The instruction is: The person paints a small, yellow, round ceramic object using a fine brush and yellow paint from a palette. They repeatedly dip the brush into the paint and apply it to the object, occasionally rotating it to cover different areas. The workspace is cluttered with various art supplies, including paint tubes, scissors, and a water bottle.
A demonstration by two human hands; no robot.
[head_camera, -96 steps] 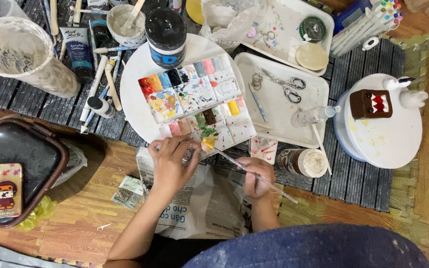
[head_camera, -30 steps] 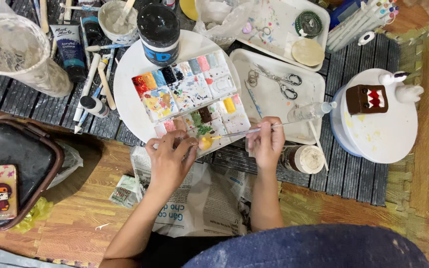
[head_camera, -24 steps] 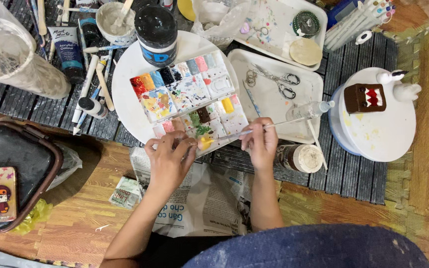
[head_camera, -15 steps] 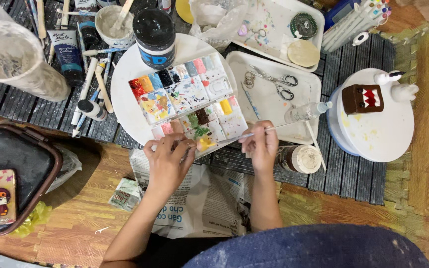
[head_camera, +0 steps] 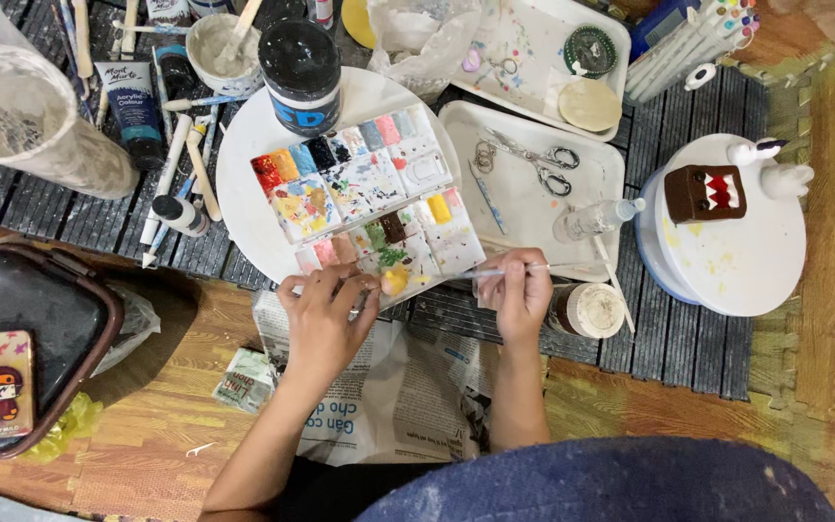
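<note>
A paint palette (head_camera: pixel 364 198) with many coloured wells lies on a round white plate (head_camera: pixel 244 184). My left hand (head_camera: pixel 326 314) rests at the palette's near edge with its fingers curled; whether they grip anything is hidden. My right hand (head_camera: pixel 522 290) is shut on a thin paintbrush (head_camera: pixel 475 275), which lies level with its tip pointing left at the palette's near right corner. Both forearms lie over crumpled newspaper (head_camera: pixel 408 387).
A white tray (head_camera: pixel 533 193) holds scissors (head_camera: pixel 524 155) and a small clear bottle (head_camera: pixel 596 217). A turntable (head_camera: pixel 736 242) carries a brown toothed figure (head_camera: pixel 705 191). A small open jar (head_camera: pixel 587 309) sits beside my right hand. A black jar (head_camera: pixel 300 63), paint tubes, a plastic cup (head_camera: pixel 31 121) and a phone (head_camera: pixel 0 382) on a dark tray lie to the left.
My right hand has moved up from the newspaper to the palette's right side and turned the brush level, tip toward the palette. My left hand has stayed at the near edge.
</note>
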